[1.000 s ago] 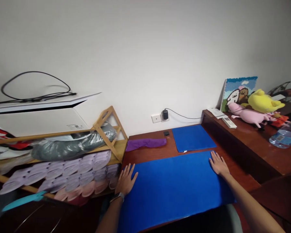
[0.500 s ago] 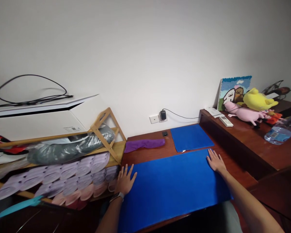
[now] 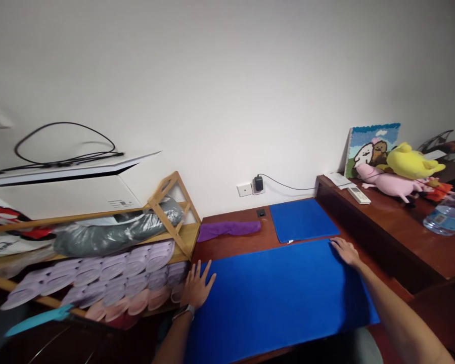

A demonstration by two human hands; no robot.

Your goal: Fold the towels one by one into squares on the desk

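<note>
A large blue cloth (image 3: 280, 298) lies spread flat over the dark red wooden desk. My left hand (image 3: 199, 284), with a watch at the wrist, rests open at its left edge, fingers spread. At the far right corner my right hand (image 3: 347, 252) touches the cloth with its fingers stretched forward and fairly close together; nothing shows in its grasp. Beyond lies a smaller folded blue cloth (image 3: 303, 220) with a white tag. To the left of that, a purple cloth (image 3: 229, 230) is laid out in a strip near the wall.
A wooden rack (image 3: 170, 222) on the left holds several slippers (image 3: 116, 265) and a white box (image 3: 68, 197). On the raised right surface are a remote (image 3: 359, 195), plush toys (image 3: 392, 183), a picture (image 3: 375, 144) and a water bottle (image 3: 445, 220). A plug (image 3: 258, 183) sits in the wall socket.
The view has turned slightly left. My right hand's fingers have drawn closer together at the cloth's corner. My left hand stays spread at the left edge.
</note>
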